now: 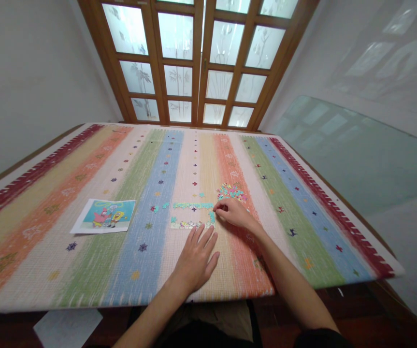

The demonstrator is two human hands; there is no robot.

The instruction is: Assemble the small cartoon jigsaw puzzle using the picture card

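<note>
A partly built jigsaw frame (192, 215) lies on the striped table cover (85, 261), with its top and bottom edges joined. My left hand (196, 256) rests flat on the cover just below the frame, fingers spread. My right hand (233, 212) is at the frame's right end, fingertips pinched at a small piece there that I cannot make out clearly. A heap of loose puzzle pieces (231, 191) lies just beyond my right hand. A few single pieces (159, 208) sit to the left of the frame.
A printed cartoon reference picture (104, 215) lies on the left part of the table. A glass sheet (356, 150) leans against the right wall. Wooden-framed frosted doors (197, 63) stand behind the table. A white paper (67, 327) lies on the floor below.
</note>
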